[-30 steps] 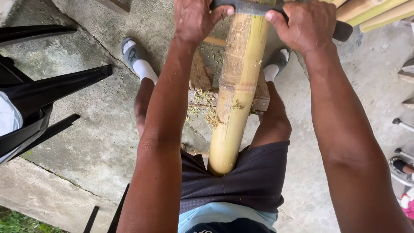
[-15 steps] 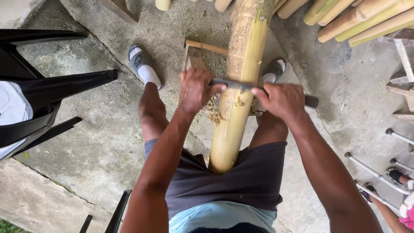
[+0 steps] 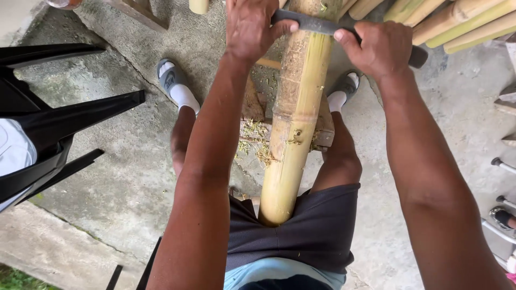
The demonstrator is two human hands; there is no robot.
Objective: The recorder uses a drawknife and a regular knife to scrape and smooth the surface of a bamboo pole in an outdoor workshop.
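A thick yellow bamboo pole (image 3: 295, 113) runs from my lap up and away, resting over a wooden block between my legs. A long dark blade (image 3: 317, 24) lies across the pole near the top of the view. My left hand (image 3: 252, 27) grips the blade's left end. My right hand (image 3: 379, 48) grips its right end, where a dark handle sticks out. Both arms are stretched forward. Pale shavings lie on the block and the ground beside the pole.
A black plastic chair (image 3: 59, 129) stands at the left. Several more bamboo poles (image 3: 457, 21) lie at the top right. My feet in grey slippers (image 3: 169, 78) rest on the concrete floor (image 3: 118, 177). Metal legs and another person's foot (image 3: 502, 217) show at the right edge.
Both hands have pushed the blade up the pole, away from my body, after drawing it down toward my lap half a second ago. The view has shifted with the stroke.
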